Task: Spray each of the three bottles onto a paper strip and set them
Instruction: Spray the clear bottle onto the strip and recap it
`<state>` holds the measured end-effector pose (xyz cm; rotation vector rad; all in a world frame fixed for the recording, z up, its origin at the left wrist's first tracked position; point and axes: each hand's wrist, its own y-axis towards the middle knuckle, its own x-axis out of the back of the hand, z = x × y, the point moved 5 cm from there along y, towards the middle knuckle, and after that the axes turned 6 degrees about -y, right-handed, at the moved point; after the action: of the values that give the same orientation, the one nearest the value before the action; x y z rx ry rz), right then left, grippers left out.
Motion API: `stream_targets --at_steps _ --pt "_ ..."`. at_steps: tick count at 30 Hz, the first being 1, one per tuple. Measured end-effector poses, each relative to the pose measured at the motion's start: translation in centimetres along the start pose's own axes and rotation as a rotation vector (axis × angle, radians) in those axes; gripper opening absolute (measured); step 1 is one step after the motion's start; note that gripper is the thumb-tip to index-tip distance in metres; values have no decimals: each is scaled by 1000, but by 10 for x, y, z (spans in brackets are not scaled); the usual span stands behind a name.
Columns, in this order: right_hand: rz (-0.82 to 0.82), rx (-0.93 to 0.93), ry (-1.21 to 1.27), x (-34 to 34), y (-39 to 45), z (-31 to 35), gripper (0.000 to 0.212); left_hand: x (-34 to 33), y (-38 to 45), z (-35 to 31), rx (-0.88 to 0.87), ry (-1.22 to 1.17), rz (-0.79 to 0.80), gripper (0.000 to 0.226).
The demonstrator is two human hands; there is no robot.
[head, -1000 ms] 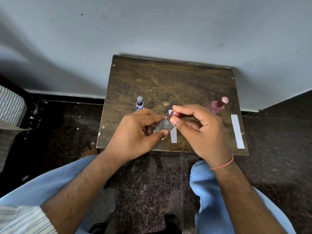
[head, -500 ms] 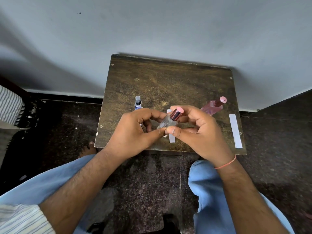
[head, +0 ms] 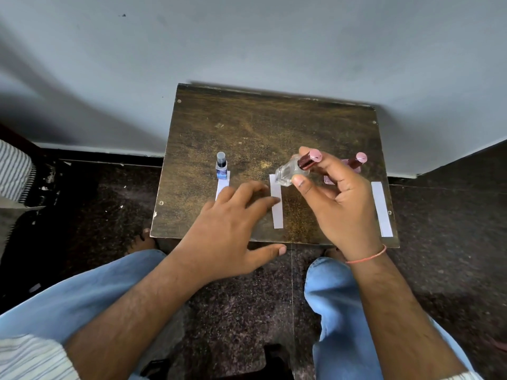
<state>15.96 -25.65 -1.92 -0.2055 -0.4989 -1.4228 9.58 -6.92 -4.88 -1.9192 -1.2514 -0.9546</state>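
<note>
A: What do the hands show?
B: The right hand [head: 338, 204] pinches the clear bottle [head: 288, 171] with the pink cap, tilted above the far end of the middle strip [head: 276, 205]. The left hand [head: 227, 229] holds nothing, fingers spread and relaxed, fingertips at that strip's left edge.

A: Counts?
B: Three bottles: the clear one, a blue bottle [head: 221, 167] upright at the far end of the left strip [head: 223, 185], and a pink bottle [head: 354, 167] partly hidden behind the right hand. Three paper strips, the right strip [head: 381, 208] lying near the table's edge.

A: Surface and room?
B: A worn dark wooden table [head: 260, 127] against a pale wall [head: 247, 45], on a dark speckled floor [head: 104, 209].
</note>
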Motion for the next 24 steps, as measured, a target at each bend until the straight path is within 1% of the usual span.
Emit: stream_targets --at_steps 2,6,10,24 --pt "-19 53 -54 -1 2 1 29 -4 -2 -4 -21 127 64 89" --pt "-52 71 -121 -4 6 -8 26 -15 -4 -2 -36 175 174 90" --pt "-59 66 -142 -7 10 -12 28 -18 -3 2 -34 208 195 90" --pt "25 48 -201 -14 12 -17 23 -21 -1 3 -37 205 186 89"
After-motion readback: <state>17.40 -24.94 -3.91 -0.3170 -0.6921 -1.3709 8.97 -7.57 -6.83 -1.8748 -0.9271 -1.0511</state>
